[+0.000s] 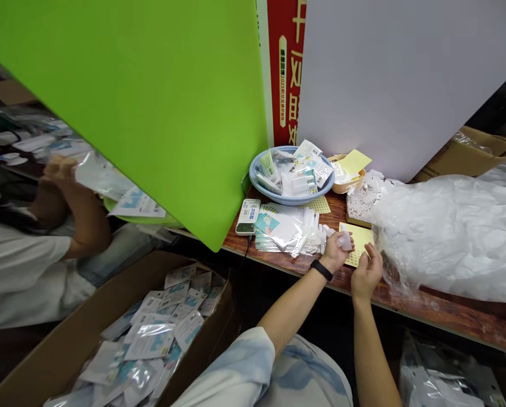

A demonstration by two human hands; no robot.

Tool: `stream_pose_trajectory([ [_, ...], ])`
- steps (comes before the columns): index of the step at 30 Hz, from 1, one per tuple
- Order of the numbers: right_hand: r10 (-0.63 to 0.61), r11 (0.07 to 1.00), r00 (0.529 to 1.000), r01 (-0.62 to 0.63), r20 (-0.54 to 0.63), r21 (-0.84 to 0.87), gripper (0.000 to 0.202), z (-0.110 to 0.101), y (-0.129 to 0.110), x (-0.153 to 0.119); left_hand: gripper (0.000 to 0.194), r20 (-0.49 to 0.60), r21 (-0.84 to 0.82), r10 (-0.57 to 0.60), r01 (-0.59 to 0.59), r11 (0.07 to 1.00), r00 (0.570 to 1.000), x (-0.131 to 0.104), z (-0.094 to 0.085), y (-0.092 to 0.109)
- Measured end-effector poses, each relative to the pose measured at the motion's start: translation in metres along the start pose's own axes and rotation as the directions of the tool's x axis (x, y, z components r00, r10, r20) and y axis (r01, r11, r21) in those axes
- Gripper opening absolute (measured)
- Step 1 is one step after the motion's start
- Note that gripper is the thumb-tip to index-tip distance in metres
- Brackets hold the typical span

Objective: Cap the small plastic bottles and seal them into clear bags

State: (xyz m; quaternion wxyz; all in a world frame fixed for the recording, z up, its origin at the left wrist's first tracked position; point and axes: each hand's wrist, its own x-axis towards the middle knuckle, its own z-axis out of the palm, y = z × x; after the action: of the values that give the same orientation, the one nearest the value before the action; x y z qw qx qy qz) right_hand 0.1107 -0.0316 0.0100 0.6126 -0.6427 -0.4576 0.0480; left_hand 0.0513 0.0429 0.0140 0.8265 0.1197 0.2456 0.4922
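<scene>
My left hand [336, 252], with a black band at the wrist, is closed around a small translucent white piece [345, 241] whose exact kind I cannot make out. Just right of it, my right hand [367, 272] is raised with fingers bent and thumb apart; I see nothing in it. Behind and between both hands lies a yellow sheet of small round stickers [358, 244]. Left of my left hand are stacked clear packets with printed cards [280, 226]. More small white pieces [324, 234] lie beside the packets.
A blue basin [273, 198] of packets, a small white device [248, 216] and a tan basket [349, 186] stand on the table. A large clear plastic bag [448, 237] fills the right. A carton [66, 333] of packets sits below left. Beyond the green panel [151, 102], another person [32, 260] works.
</scene>
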Motion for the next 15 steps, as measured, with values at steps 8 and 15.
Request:
stream_pose_trajectory([
  [8, 0.155, 0.988, 0.986, -0.154, 0.069, -0.017, 0.048, -0.004, -0.008, 0.002, 0.023, 0.097, -0.016, 0.007, -0.005, 1.000, 0.995, -0.026, 0.014, -0.008],
  [15, 0.175, 0.985, 0.979, -0.175, 0.100, -0.012, 0.054, 0.001, -0.036, -0.012, 0.068, 0.153, 0.139, 0.098, -0.120, 0.983, 0.983, -0.053, 0.006, -0.016],
])
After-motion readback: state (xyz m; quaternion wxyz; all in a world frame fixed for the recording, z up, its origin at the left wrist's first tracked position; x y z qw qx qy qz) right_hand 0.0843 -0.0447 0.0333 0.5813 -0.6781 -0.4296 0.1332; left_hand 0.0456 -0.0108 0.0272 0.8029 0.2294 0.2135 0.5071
